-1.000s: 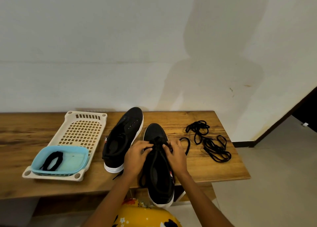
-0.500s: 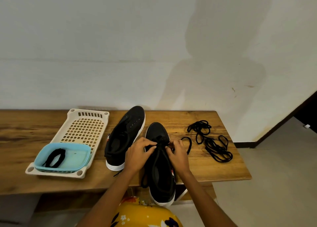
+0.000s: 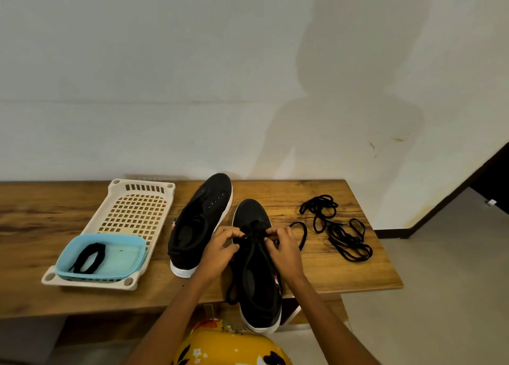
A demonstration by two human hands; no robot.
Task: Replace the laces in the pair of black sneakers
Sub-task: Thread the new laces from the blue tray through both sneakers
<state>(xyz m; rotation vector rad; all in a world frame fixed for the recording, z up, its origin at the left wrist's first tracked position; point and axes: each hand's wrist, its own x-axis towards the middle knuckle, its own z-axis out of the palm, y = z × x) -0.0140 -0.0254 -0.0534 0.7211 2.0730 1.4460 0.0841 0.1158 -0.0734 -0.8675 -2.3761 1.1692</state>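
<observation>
Hands: left hand [image 3: 220, 251] and right hand [image 3: 285, 250] pinch the black lace [image 3: 254, 236] over the near black canvas sneaker [image 3: 257, 271].
Change: grips have crept toeward; lacing is continuing.

A plain white wall [image 3: 165, 75] filled the upper half of the view. A soft grey shadow [image 3: 355, 94] of a person fell across it toward the right, and a few small brownish marks [image 3: 385, 142] showed lower down on that side. A wooden table [image 3: 41, 213] with a dark, streaky grain stood against the wall, its top a warm brown; its right end stopped short of the corner. To the right, a pale tiled floor [image 3: 440, 295] stretched away. A dark skirting board [image 3: 391, 233] ran along the foot of the wall, and a dark doorway [image 3: 495, 185] opened at the far right edge. The light was even and dim.
</observation>
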